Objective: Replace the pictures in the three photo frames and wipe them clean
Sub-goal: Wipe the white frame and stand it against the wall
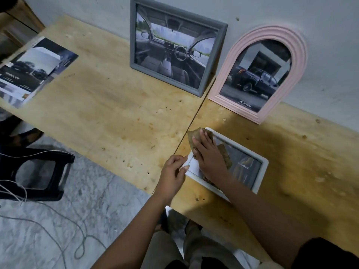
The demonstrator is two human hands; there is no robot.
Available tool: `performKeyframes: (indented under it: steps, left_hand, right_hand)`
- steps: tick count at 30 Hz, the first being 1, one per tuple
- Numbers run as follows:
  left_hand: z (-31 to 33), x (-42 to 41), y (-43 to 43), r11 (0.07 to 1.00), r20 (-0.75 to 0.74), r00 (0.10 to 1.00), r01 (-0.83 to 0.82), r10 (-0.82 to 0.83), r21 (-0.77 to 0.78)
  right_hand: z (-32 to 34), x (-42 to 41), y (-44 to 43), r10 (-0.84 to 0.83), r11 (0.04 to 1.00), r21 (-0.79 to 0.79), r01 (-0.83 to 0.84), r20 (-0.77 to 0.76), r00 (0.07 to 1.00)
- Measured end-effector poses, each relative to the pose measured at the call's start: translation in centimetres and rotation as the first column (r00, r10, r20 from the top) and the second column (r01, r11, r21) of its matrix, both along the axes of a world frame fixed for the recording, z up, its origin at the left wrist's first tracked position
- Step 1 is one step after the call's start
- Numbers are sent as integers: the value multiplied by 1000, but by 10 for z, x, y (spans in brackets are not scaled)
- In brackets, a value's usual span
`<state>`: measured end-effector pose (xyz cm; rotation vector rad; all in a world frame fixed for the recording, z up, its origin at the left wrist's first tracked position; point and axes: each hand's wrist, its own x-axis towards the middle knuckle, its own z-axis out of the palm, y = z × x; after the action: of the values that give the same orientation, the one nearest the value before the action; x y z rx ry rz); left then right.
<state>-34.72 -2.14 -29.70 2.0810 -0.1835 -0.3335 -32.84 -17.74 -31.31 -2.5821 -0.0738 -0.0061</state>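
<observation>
A white photo frame (261,172) lies flat near the table's front edge. My right hand (208,154) presses a brown cloth (196,135) flat onto the frame's left part, fingers straight. My left hand (173,169) pinches the frame's left corner between thumb and fingers. A grey frame (134,45) with a car-interior picture leans upright against the wall. Beside it, to the right, leans a pink arched frame (299,61) holding a pickup-truck picture.
Loose printed car pictures (33,68) lie at the left end of the wooden table (108,105). A black plastic stool (37,171) and thin cords (58,239) are on the marble floor to the left. The wall stands right behind the frames.
</observation>
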Motion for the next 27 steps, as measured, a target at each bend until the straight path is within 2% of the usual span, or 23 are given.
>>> performKeyframes:
  steps: [3,8,12,24,27]
  left_hand:
    - [4,2,2,1000,-31,999,21,-21,-13]
    - [7,-9,10,1000,1,1000,27,-27,15]
    - [5,-13,13,1000,4,1000,-21,21,-8]
    - [2,-1,19,997,122,991,57,-62,44]
    - [6,9,23,989,81,988,129,-135,70]
  right_hand:
    - [-1,-9,2,11,1000,23,-11,-11,1000]
    - [-1,-12,3,33,998,55,-29,-88,996]
    - [9,-11,8,-18,996,88,30,-126,992]
    - [32,-43,37,-153,967,159,197,-253,955]
    - [33,-48,40,-179,955,193,227,-238,955]
